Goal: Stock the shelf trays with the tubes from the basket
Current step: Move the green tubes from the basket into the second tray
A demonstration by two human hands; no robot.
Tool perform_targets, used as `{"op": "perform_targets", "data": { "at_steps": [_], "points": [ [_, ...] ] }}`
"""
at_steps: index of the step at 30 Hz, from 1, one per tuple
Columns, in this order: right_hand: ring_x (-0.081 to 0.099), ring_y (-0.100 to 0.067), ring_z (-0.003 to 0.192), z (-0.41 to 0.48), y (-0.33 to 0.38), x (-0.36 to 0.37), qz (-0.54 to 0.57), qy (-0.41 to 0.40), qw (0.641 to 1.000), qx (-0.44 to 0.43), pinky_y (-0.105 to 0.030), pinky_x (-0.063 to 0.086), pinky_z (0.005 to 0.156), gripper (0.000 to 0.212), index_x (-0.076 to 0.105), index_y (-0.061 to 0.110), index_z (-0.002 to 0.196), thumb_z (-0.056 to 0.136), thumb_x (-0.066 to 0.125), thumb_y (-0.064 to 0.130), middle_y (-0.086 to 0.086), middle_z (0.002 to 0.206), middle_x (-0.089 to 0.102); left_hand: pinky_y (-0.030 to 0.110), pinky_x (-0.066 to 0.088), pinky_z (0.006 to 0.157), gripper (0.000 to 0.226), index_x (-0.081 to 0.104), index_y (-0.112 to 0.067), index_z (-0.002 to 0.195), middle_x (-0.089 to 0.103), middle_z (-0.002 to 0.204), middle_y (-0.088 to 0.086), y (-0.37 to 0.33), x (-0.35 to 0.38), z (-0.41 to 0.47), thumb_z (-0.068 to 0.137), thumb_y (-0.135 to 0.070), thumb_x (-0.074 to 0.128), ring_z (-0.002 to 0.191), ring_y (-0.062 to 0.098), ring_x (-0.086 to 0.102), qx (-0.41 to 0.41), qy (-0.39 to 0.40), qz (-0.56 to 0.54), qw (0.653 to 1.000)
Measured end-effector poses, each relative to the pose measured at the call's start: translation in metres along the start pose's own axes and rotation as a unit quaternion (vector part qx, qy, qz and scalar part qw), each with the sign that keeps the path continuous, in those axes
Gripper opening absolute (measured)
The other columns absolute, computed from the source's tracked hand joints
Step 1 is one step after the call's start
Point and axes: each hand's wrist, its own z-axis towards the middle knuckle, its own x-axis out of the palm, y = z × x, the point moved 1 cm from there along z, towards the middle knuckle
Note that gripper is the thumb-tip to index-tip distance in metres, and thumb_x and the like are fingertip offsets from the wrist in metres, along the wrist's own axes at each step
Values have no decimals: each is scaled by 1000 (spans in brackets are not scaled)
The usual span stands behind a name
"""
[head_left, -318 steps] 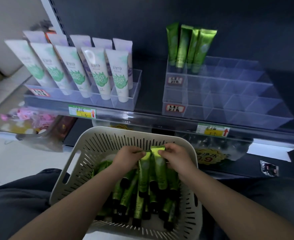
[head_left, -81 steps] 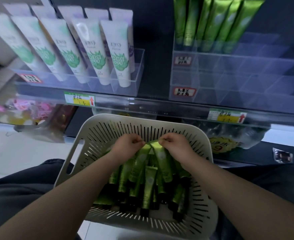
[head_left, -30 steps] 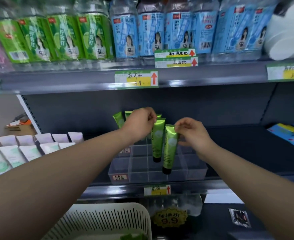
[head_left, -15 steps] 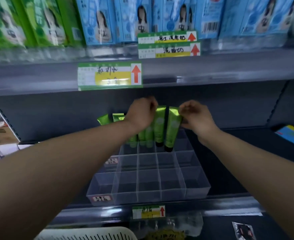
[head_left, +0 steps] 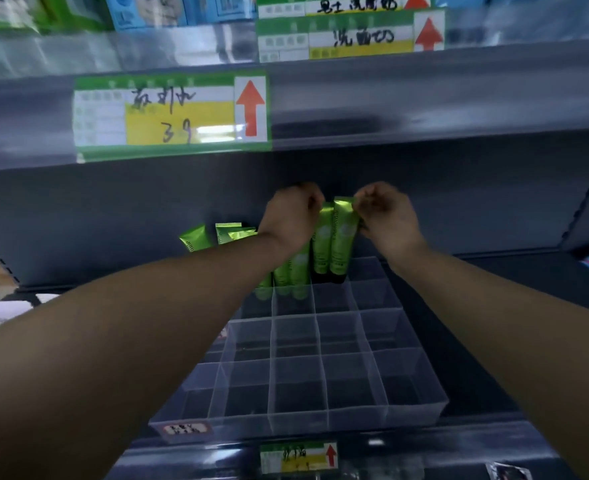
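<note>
Both hands way up at the back of the shelf here. Fingers (head_left: 312,202) of the left hand (head_left: 294,216) curled in tight, pinching the crimped top edge of a shiny green plastic tube (head_left: 322,244). Same deal for the right hand (head_left: 386,216): fingers (head_left: 365,202) bent and nipping the top corner of a second shiny green tube (head_left: 343,244).

Both hanging straight down from the fingers, black caps lowermost, side by side and touching. Caps down at the back row of the clear plastic divided tray (head_left: 320,420), directly under the fingers. Can't tell whether resting on the bottom yet.

More green tubes (head_left: 293,275) standing upright in that same back row, below and left of the left fingers, partly hidden behind the left wrist. A few crimped tops poking out further left. Nearer rows of the tray well below the fingers, toward the camera.

Tray sitting on a dark grey shelf (head_left: 424,441), with a small green-and-yellow price label (head_left: 298,457) on the front edge. High above the fingers, a bigger green-and-yellow price tag with a red arrow (head_left: 171,112) on the upper shelf's edge, pretty blurry.
</note>
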Motion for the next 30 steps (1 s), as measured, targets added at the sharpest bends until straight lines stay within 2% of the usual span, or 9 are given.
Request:
{"op": "perform_targets", "data": {
  "at_steps": [3,6,10,11,15,19,24,27,30],
  "points": [
    [55,-15,77,1,-10,2,9,-4,1000,0,-37,48,73,36,55,28,68,90,48,0,5,73,58,24,45,67,16,64,-19,85,68,84,3,7,7,1,89,-12,49,77,22,64,-11,9,-9,1000],
    [55,-14,77,0,-15,4,-8,0,1000,-8,-36,51,74,34,54,29,70,92,50,3,6,75,57,29,50,69,16,63,-21,81,67,78,3,13,13,1,88,-13,50,76,24,65,-25,23,-16,999],
    [51,-6,67,-5,-20,9,-34,14,999,-22,-15,45,61,32,53,27,71,93,50,3,8,73,55,29,51,73,17,67,-18,86,70,89,4,20,19,-1,86,-12,51,84,22,65,-37,31,-6,999],
    [50,-5,66,-6,-23,11,-42,18,999,-21,-15,44,59,33,53,27,70,92,50,3,8,73,55,29,51,73,17,67,-18,86,70,90,4,21,21,-2,86,-12,50,84,22,64,-38,35,-4,999],
    [54,-12,73,-8,-34,16,-46,34,998,8,-33,48,68,34,55,26,69,92,48,2,5,73,57,25,47,70,17,65,-19,84,70,89,3,23,23,-3,85,-11,50,83,20,63,-34,43,-3,999],
    [56,-17,77,-10,-39,18,-48,47,997,25,-42,53,76,33,56,26,70,93,47,4,2,75,59,21,41,67,18,67,-19,85,69,89,0,23,22,-4,85,-12,50,82,17,62,-41,48,-2,998],
    [55,-14,78,-13,-40,21,-66,53,996,32,-35,50,74,30,55,25,74,95,44,5,3,77,58,20,43,72,20,69,-18,86,69,94,0,22,22,-2,86,-14,50,89,16,62,-56,58,3,997],
    [56,-16,79,-13,-37,21,-74,52,995,38,-31,49,72,24,56,17,80,95,42,4,0,78,59,21,44,75,20,70,-19,86,70,97,0,21,23,2,86,-15,50,92,17,62,-69,73,16,995],
    [56,-15,84,-13,-34,20,-94,49,993,49,-27,47,72,21,59,12,94,95,39,5,-5,90,62,25,47,80,21,71,-17,88,70,100,4,19,21,3,85,-15,50,96,21,62,-79,88,27,993]
  ]
}}
